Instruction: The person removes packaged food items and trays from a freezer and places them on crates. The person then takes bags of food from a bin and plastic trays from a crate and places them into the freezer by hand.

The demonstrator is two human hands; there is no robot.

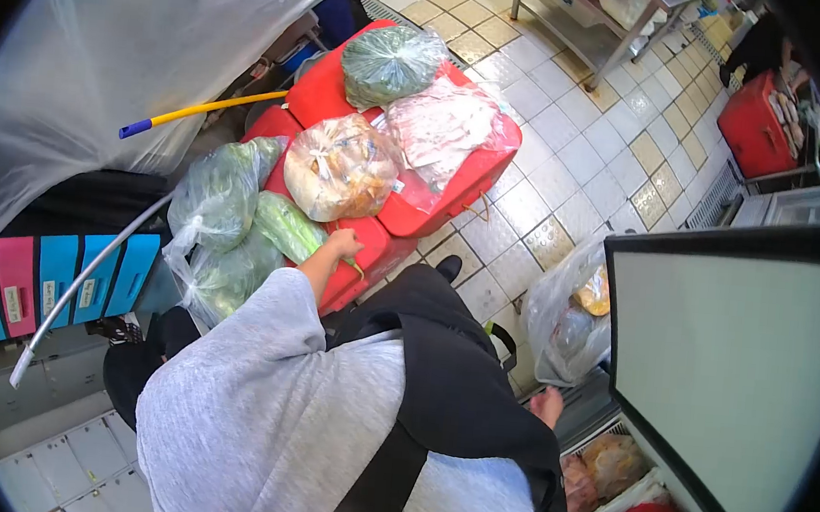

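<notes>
My left hand (pixel 342 244) is at the near edge of the red containers (pixel 393 247), beside a bag of long green vegetables (pixel 289 227); its fingers look curled, and what they hold, if anything, is hidden. Just beyond it sits a knotted clear bag of pale brown food (pixel 340 166). My right hand (pixel 547 405) hangs low at my right side, by the edge of an open chest with a raised lid (pixel 720 357). Its fingers are partly hidden. Bagged food (pixel 613 463) lies inside the chest. Near this hand is a clear plastic bag with wrapped items (pixel 569 317).
Bags of greens (pixel 391 65) and pinkish food (pixel 444 124) lie on the red containers. A yellow pole (pixel 215 106) and a grey pole (pixel 90 279) stick out at the left, near blue and pink binders (pixel 71 282). Another person (pixel 759 43) stands by a red crate (pixel 762 125).
</notes>
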